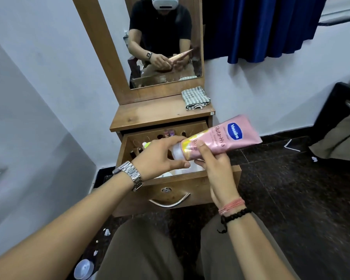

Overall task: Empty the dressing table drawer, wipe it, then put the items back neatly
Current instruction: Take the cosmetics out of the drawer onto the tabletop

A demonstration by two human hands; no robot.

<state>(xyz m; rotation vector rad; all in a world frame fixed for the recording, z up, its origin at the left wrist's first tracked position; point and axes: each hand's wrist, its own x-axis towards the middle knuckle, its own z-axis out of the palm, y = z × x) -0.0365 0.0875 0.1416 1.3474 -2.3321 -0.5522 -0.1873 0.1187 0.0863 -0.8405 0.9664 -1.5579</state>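
Both hands, left hand (160, 156) and right hand (214, 164), gripping pink plastic lotion tube (220, 138) over open wooden drawer (170, 178); emptying barely starting, folded checked cloth (195, 97) waiting unused.

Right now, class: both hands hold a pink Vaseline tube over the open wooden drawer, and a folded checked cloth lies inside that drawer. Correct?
Not quite. The head view shows the folded checked cloth on the dressing table's top, not inside the open wooden drawer. Both hands do hold the pink Vaseline tube.
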